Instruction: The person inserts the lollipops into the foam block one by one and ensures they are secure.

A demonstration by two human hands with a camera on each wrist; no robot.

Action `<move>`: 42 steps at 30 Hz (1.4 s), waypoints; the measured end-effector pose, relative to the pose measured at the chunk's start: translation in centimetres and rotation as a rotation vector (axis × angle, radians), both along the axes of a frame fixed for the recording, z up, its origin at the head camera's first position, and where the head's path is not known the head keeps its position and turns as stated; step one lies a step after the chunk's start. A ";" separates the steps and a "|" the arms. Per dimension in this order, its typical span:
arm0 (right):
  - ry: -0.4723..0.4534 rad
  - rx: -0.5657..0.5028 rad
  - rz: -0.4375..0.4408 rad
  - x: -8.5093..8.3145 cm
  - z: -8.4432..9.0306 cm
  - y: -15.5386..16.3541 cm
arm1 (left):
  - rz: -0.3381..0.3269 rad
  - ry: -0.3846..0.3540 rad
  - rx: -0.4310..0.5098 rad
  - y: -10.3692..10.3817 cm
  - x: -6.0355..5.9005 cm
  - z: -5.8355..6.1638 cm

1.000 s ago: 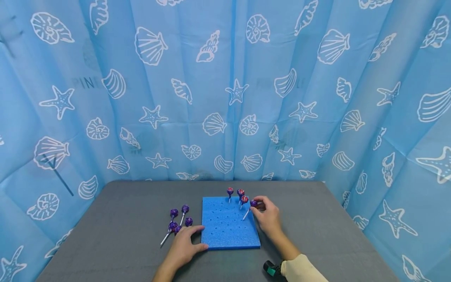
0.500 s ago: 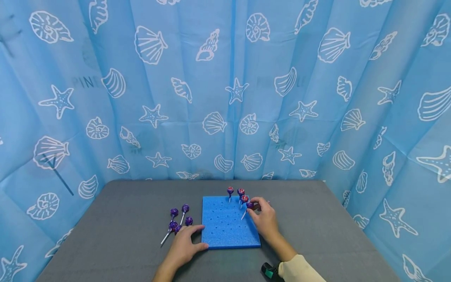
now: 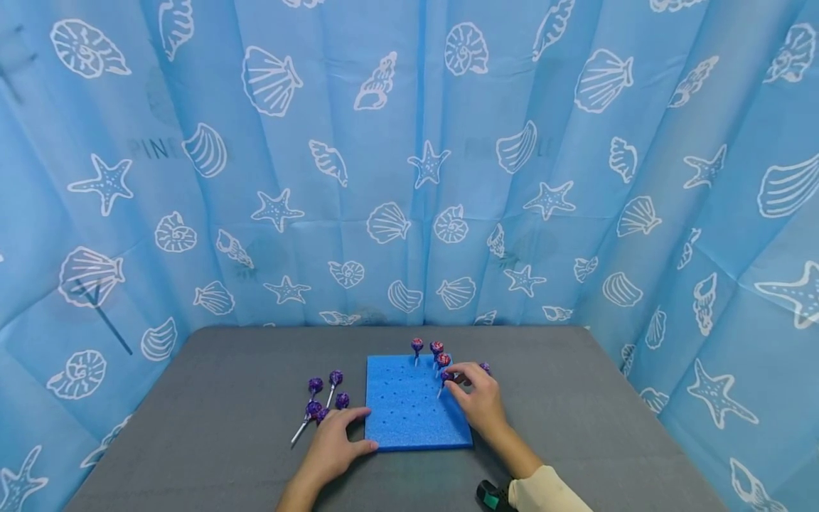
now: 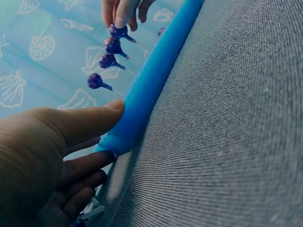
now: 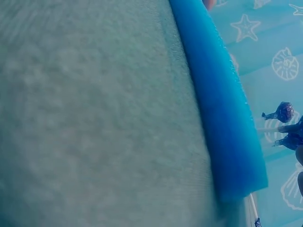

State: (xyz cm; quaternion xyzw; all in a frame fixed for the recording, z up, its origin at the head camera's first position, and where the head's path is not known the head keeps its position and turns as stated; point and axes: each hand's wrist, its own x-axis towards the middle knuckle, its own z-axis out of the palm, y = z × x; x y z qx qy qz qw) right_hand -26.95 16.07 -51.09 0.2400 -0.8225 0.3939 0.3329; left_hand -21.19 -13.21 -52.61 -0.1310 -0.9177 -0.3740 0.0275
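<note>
A square blue foam board (image 3: 419, 430) with rows of small holes lies on the grey table. Three lollipops with red and purple wrappers stand in it near its far right corner, one being this lollipop (image 3: 417, 344). My right hand (image 3: 481, 402) pinches another purple lollipop (image 3: 446, 377) by its wrapped head, stick pointing down at the board just nearer than those; whether the tip sits in a hole I cannot tell. My left hand (image 3: 334, 446) rests at the board's left side. In the left wrist view its thumb (image 4: 97, 118) lies straight against the board's edge.
Several purple lollipops (image 3: 314, 409) lie loose on the table (image 3: 224, 427) left of the board, partly behind my left hand. One more lollipop head (image 3: 485, 368) shows beyond my right hand. A blue shell-print curtain (image 3: 409, 178) hangs behind the table.
My right hand has moved slightly left with the lollipop, bringing it closer to the standing ones and more upright. A lollipop beyond that hand came into sight. My left hand stayed put.
</note>
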 end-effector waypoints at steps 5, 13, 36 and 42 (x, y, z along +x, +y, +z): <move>0.015 0.002 0.040 -0.1 0.1 -0.1 | 0.006 -0.008 0.002 0.0 0.0 0.0; -0.014 -0.021 0.057 0.0 0.2 -0.3 | 0.009 -0.009 0.003 0.0 0.1 0.2; -0.022 -0.083 0.099 0.3 -0.1 -0.5 | 0.001 -0.009 -0.005 0.0 -0.1 0.2; -0.044 -0.100 0.085 0.4 0.1 -0.3 | -0.002 -0.006 -0.004 0.1 0.0 0.2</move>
